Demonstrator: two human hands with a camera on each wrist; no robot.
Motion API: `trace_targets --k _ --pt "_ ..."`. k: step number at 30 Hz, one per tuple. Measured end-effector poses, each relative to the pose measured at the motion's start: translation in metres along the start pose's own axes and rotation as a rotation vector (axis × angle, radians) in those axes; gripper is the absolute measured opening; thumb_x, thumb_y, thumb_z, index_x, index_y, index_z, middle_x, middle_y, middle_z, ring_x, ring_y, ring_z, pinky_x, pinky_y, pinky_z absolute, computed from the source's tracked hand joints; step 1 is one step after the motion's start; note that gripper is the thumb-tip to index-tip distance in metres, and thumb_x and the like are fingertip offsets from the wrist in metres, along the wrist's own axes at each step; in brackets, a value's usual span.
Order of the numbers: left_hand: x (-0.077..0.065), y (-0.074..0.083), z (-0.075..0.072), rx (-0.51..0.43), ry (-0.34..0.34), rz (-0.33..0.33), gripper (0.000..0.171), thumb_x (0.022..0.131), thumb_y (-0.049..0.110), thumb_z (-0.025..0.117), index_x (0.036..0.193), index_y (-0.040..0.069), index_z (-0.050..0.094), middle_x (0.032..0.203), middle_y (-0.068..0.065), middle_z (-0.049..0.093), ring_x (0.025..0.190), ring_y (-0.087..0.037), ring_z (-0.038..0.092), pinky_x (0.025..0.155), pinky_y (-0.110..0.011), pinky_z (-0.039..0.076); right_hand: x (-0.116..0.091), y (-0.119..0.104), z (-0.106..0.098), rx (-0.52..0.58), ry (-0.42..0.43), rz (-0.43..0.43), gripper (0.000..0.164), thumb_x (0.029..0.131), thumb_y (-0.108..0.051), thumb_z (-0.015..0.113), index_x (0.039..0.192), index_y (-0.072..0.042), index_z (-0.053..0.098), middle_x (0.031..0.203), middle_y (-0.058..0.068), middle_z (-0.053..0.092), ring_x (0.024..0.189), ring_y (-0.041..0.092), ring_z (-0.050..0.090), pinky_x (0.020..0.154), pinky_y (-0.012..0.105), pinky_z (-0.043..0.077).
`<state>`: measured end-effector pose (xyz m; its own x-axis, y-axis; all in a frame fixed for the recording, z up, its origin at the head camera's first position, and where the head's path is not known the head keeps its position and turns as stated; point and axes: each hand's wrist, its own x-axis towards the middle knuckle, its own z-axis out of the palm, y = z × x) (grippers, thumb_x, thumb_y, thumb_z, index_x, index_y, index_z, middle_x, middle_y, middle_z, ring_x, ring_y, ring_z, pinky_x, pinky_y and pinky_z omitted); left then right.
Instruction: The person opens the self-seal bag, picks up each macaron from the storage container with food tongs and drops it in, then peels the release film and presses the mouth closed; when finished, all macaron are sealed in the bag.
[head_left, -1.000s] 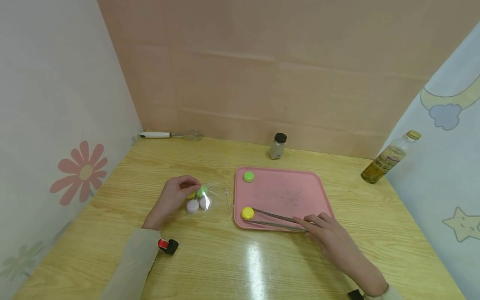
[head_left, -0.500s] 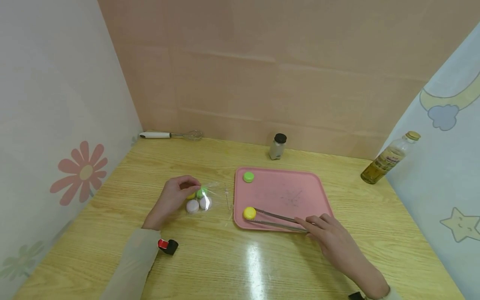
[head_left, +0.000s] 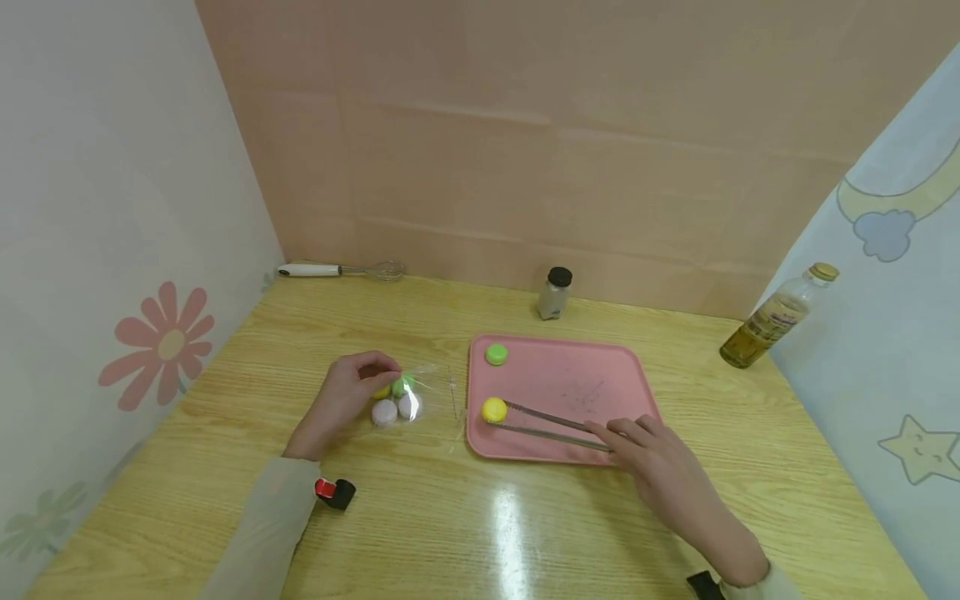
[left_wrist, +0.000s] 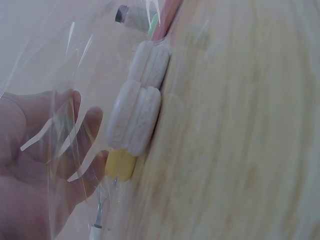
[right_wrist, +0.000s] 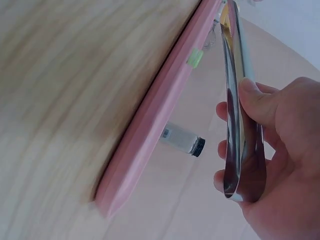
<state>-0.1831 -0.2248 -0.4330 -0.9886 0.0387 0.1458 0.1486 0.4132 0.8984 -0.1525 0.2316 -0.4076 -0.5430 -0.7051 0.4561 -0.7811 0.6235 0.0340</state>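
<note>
Over the near left part of the pink tray (head_left: 555, 375), the yellow macaron (head_left: 494, 409) sits between the tips of your steel tongs (head_left: 551, 437); whether it touches the tray below you cannot tell. Your right hand (head_left: 660, 471) grasps the tongs, thumb on one arm and fingers behind the other, so part of the metal is covered. From your right wrist, the far end of the tongs runs off the top, and only a sliver of yellow shows there. Your left hand (head_left: 352, 387) pinches the clear plastic bag (head_left: 435, 400) between thumb and fingers; glare and folds in the film blur the exact grip. Inside, the bagged yellow macaron (head_left: 382, 391) is half hidden by your fingers, the bagged green macaron (head_left: 402, 385) is crossed by creases and shine, and two pale macarons (left_wrist: 133, 117) show rounded shells with a rougher middle seam. On the smooth, raised-rim tray, the loose green macaron (head_left: 497, 354) is a glossy disc near the far left corner. Behind stands the black-capped glass jar (head_left: 555, 293), its label too small to read, all on the wood-grain table (head_left: 420, 517).
</note>
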Motion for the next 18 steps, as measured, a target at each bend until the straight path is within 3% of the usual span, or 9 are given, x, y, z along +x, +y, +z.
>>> trace_targets --k 18 --pt "0.001 0.003 0.001 0.025 0.011 0.004 0.009 0.096 0.01 0.071 0.103 0.004 0.074 0.101 -0.006 0.071 0.096 -0.022 0.064 0.085 -0.04 0.051 0.047 -0.003 0.022 0.003 0.054 -0.052 0.064 0.07 0.003 0.086 0.13 -0.012 0.069 0.103 0.002 0.068 0.077 0.019 0.046 0.064 0.03 0.041"
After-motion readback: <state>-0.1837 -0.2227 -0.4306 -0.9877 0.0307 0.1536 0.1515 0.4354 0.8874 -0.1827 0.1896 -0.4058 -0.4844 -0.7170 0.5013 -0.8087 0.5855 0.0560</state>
